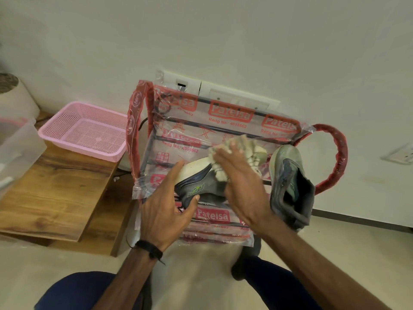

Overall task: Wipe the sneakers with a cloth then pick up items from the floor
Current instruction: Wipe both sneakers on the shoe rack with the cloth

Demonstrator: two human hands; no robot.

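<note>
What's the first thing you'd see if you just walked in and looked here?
Probably the two hands in the middle: the left hand holds a grey sneaker while the right hand presses a cloth on it. Behind them stands a rack wrapped in red-printed plastic, with a second sneaker at its right, and a pink basket to the left.

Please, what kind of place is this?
Probably a room in a home: a plastic-wrapped shoe rack against a wall with switch plates, a low wooden table carrying a pink basket, and a tiled floor.
</note>
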